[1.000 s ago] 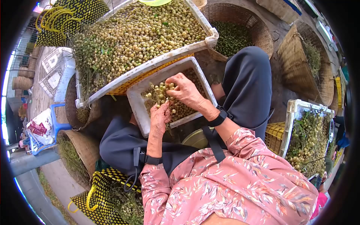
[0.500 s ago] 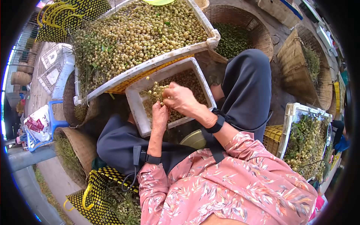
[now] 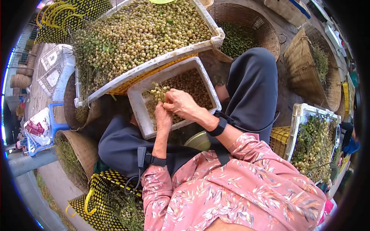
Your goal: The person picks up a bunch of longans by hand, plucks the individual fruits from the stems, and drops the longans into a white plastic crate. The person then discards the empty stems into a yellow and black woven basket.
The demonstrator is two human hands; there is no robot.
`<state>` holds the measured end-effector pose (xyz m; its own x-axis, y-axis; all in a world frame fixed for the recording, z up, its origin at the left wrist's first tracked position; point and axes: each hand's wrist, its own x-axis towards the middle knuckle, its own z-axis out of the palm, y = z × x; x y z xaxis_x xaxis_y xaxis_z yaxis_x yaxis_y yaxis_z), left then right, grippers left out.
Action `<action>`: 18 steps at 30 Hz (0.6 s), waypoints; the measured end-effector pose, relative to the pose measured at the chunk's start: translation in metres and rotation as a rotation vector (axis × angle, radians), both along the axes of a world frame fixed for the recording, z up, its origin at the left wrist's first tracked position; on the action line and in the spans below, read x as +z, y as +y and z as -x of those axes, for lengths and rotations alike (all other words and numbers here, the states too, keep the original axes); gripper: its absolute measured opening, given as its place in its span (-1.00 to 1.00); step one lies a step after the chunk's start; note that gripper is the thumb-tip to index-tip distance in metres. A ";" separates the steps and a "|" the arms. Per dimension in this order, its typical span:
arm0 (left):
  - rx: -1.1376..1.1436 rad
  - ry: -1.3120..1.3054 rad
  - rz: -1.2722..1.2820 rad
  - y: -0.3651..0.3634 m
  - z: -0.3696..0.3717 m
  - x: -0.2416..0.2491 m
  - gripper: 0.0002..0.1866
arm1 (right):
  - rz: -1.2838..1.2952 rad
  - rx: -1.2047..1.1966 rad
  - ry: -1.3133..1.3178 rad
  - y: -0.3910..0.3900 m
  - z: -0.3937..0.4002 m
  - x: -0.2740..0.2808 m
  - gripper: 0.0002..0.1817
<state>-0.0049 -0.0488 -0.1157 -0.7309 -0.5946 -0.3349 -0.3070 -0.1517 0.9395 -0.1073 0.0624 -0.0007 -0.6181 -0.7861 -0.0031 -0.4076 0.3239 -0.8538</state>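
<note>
Gripping a light, brittle-stemmed cluster of small yellow-green berries over a white plastic tub: left hand fingers clamped on stalk, right hand fingers pinching fruit; best held by stem, gently.

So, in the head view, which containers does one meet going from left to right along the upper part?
Black-and-yellow woven bag → large white crate of pale fruit → round wicker basket of green fruit → tall wicker basket with stems.
</note>
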 end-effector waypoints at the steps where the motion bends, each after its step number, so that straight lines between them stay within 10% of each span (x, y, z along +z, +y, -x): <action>1: 0.167 0.091 -0.297 0.010 0.007 0.024 -0.75 | -0.004 0.008 -0.065 -0.004 -0.004 -0.010 -0.72; 2: 0.374 0.192 -0.573 0.021 0.014 0.049 -0.72 | 0.021 -0.006 -0.054 -0.006 -0.004 -0.019 -0.77; 5: -0.157 -0.183 0.343 0.018 0.004 0.069 -0.77 | 0.100 -0.050 -0.518 0.003 0.009 -0.015 -0.77; 9: 0.037 -0.143 -0.273 0.023 0.009 0.095 -0.83 | 0.252 -0.161 -0.962 0.017 0.029 0.002 -0.74; 13: 0.145 0.025 -0.419 0.012 0.006 0.091 -0.85 | -0.059 -0.247 0.269 0.029 0.035 -0.016 -0.61; 15: 0.155 0.058 -0.405 0.009 0.005 0.086 -0.84 | -0.008 -0.088 -0.654 0.023 0.025 -0.015 -0.55; 18: 0.231 0.018 -0.357 0.012 0.008 0.093 -0.82 | 0.054 -0.038 -0.890 0.015 0.001 -0.023 -0.71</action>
<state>-0.0131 -0.0366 -0.0230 -0.5996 -0.5926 -0.5379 -0.2102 -0.5319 0.8203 -0.1083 0.0777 -0.0240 -0.4302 -0.7778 -0.4582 0.4236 0.2743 -0.8633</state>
